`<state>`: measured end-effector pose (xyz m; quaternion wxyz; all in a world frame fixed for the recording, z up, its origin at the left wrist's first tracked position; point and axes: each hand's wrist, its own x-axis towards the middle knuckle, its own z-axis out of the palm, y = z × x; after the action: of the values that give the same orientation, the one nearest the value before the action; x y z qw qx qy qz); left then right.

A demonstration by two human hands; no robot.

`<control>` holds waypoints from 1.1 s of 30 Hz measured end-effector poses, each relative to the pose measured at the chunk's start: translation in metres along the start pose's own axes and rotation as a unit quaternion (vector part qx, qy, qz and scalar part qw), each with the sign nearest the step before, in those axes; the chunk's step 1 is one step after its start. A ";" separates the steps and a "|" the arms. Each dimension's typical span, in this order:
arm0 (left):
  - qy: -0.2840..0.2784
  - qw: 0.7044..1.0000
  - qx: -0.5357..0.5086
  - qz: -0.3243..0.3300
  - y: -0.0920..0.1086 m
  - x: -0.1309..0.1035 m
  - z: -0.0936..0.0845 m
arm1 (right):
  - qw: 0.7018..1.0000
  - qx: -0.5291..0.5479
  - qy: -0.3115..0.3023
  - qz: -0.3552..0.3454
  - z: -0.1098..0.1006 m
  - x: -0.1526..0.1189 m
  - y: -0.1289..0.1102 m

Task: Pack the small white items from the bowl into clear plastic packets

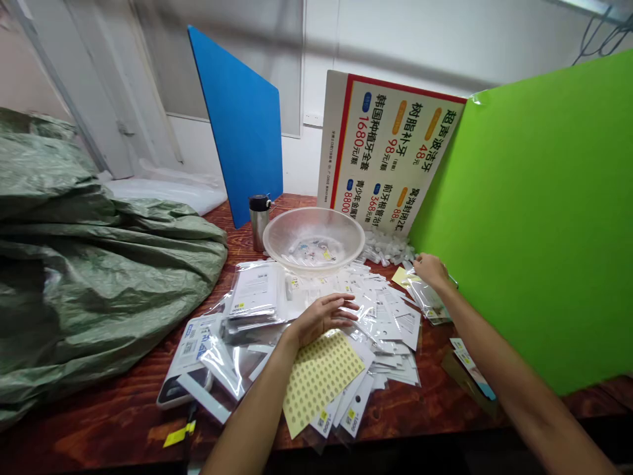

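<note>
My left hand (325, 315) hovers over the middle of the table, fingers apart and nothing in it. Just below it lies a yellow sheet of small round stickers (321, 379) on top of white cards. My right hand (431, 269) is at the right, its fingers curled down beside a pile of small clear plastic pieces (388, 248); what its fingertips hold, if anything, is hidden. Under that hand are clear plastic packets (429, 300) and a pale yellow slip (401, 277). Many white cards in clear bags (390, 316) spread between the two hands.
A clear round basin (277, 254) with small items stands at the back, beside a steel flask (259, 227). Stacked bagged cards (254, 290) lie left of centre. Blue (242, 119), printed (386, 158) and green boards (534, 218) stand behind and right. Green tarp (99, 264) covers the left.
</note>
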<state>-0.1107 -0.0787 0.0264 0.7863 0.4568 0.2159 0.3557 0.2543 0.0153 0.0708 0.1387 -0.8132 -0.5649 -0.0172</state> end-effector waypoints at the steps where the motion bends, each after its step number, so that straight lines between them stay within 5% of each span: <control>1: 0.000 1.000 -0.004 -0.001 -0.001 0.001 -0.001 | 1.000 -0.004 -0.014 0.005 0.001 0.013 -0.003; 7: -0.001 1.000 -0.027 -0.003 -0.005 0.004 -0.006 | 0.993 -0.047 -0.104 0.020 0.023 0.073 -0.016; 12: -0.005 0.999 -0.042 0.002 -0.006 0.007 -0.008 | 0.990 -0.062 -0.125 -0.010 0.037 0.080 -0.019; 19: -0.012 0.999 -0.047 0.004 -0.007 0.009 -0.009 | 0.992 -0.062 -0.103 -0.046 0.004 0.069 -0.032; 24: -0.005 0.999 -0.037 0.008 -0.009 0.011 -0.012 | 0.989 0.032 -0.072 -0.128 -0.026 0.004 -0.065; 26: 0.012 0.999 -0.027 0.015 -0.009 0.010 -0.012 | 0.932 0.213 -0.167 -0.239 -0.030 -0.044 -0.079; 28: 0.033 0.999 -0.007 0.024 -0.008 0.009 -0.011 | 0.848 0.283 -0.266 -0.361 -0.027 -0.092 -0.093; 29: 0.043 0.999 0.006 0.032 -0.008 0.009 -0.010 | 0.828 0.301 -0.268 -0.390 -0.023 -0.112 -0.100; 33: 0.099 0.986 0.079 0.111 -0.010 0.007 -0.004 | 0.813 0.396 -0.224 -0.364 0.003 -0.160 -0.122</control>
<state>-0.1055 -0.0739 0.0156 0.6783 0.5008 0.2680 0.4661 0.0832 -0.0904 0.0633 0.3022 -0.4043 -0.7929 0.3415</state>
